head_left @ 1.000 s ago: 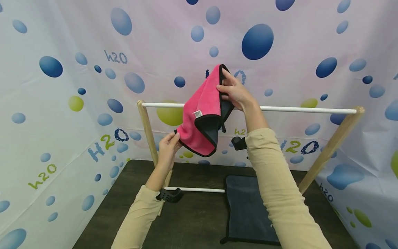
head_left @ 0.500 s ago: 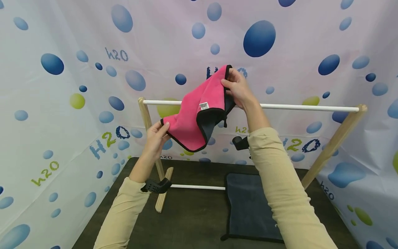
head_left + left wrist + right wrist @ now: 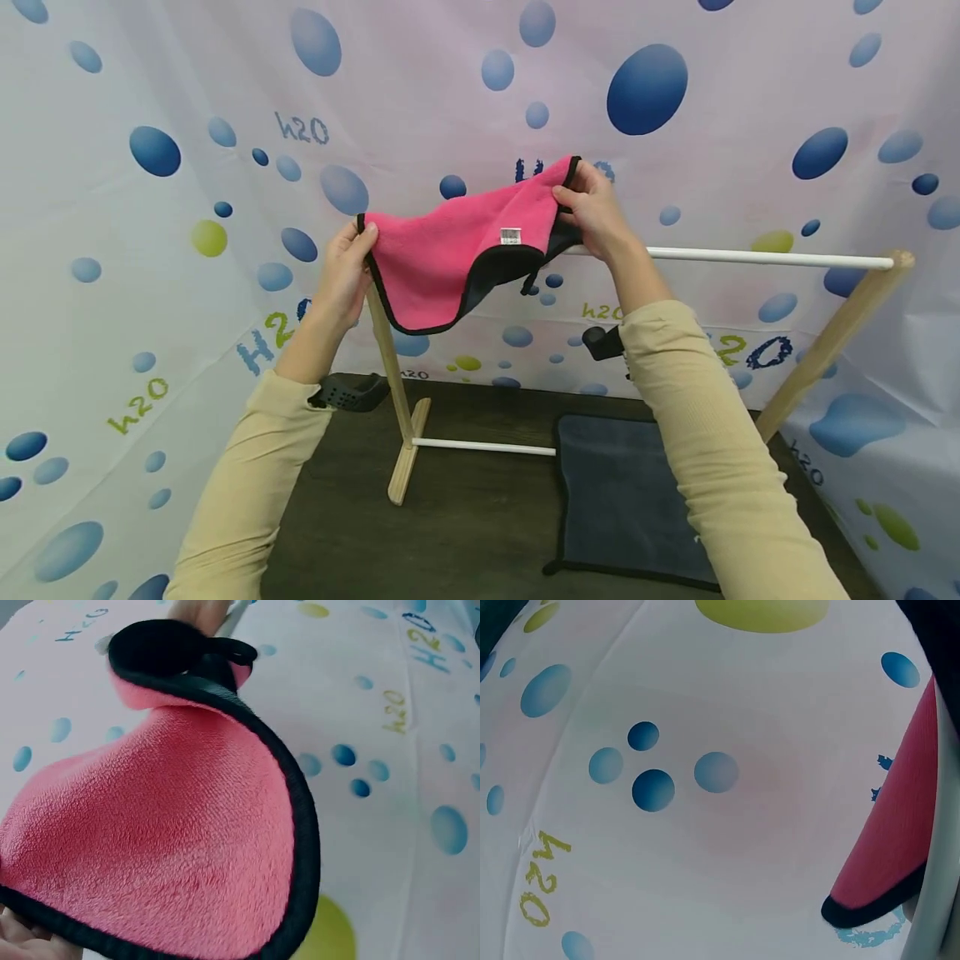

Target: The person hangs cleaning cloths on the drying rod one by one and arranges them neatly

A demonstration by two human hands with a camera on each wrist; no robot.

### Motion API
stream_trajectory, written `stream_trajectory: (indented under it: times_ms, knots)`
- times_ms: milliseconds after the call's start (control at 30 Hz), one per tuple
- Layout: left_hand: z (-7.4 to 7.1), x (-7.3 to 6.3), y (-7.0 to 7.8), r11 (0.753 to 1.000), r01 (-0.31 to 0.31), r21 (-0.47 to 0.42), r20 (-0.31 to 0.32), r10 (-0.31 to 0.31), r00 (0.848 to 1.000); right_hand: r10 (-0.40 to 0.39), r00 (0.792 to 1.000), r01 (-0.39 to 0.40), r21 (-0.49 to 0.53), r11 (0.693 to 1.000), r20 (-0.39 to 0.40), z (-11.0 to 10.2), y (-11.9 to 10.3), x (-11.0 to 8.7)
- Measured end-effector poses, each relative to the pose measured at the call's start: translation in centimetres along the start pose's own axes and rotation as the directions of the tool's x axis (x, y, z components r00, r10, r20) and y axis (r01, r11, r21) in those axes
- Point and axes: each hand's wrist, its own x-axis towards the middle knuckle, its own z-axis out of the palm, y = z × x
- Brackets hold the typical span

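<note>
A pink plush towel [image 3: 442,258] with a dark grey reverse, black edging and a small white label hangs stretched between both hands, at the height of a white rail. My left hand [image 3: 343,271] pinches its left corner between thumb and fingers. Higher up, my right hand [image 3: 596,212] pinches the upper right corner, where the dark side folds under. In the left wrist view the pink towel [image 3: 172,832] fills the middle, with fingertips of the left hand [image 3: 30,941] at its bottom left edge. A pink flap of the towel [image 3: 892,840] shows at right in the right wrist view.
The white upper rail [image 3: 772,257] runs between a wooden left post [image 3: 390,358] and a right post [image 3: 836,342]. A lower white bar [image 3: 487,447] sits near the dark tabletop [image 3: 450,533]. A dark grey cloth [image 3: 630,500] lies flat there. Behind hangs a dotted curtain [image 3: 450,108].
My left hand has moved left and up with its corner, spreading the towel wider. My right hand, still holding its corner, has shifted slightly right in view. The head view has turned a little left.
</note>
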Motion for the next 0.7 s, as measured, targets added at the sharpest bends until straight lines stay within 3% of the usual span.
stream_trajectory:
  times_ms: [200,333,433,600,667,700]
  knots:
    - [-0.8,1.6,2.7,0.998,-0.03,-0.063,-0.053,0.027,0.998,-0.023,0.998,0.02,0.059,0.998,0.056,-0.6,-1.2,-0.3]
    - [-1.3,2.7,4.0,0.975,-0.019,-0.219,-0.071,0.003,0.997,-0.065,0.993,0.047,0.186,0.981,0.095,-1.8,-2.6,-0.7]
    - [-1.7,3.5,4.8,0.927,-0.003,-0.375,-0.048,-0.017,0.999,-0.099,0.984,0.058,0.261,0.964,0.148,-2.6,-3.6,-1.0]
    - [-1.7,4.8,4.8,0.789,0.077,-0.61,0.039,-0.067,0.997,-0.106,0.973,0.036,0.322,0.946,0.204,-3.4,-4.4,-1.6]
    - [-1.4,5.1,4.5,0.756,0.105,-0.646,0.061,-0.087,0.994,-0.091,0.972,0.021,0.305,0.952,0.215,-3.4,-4.4,-1.8]
    - [-1.3,5.2,4.3,0.759,0.114,-0.642,0.066,-0.094,0.993,-0.078,0.973,0.012,0.288,0.958,0.218,-3.4,-4.3,-2.0]
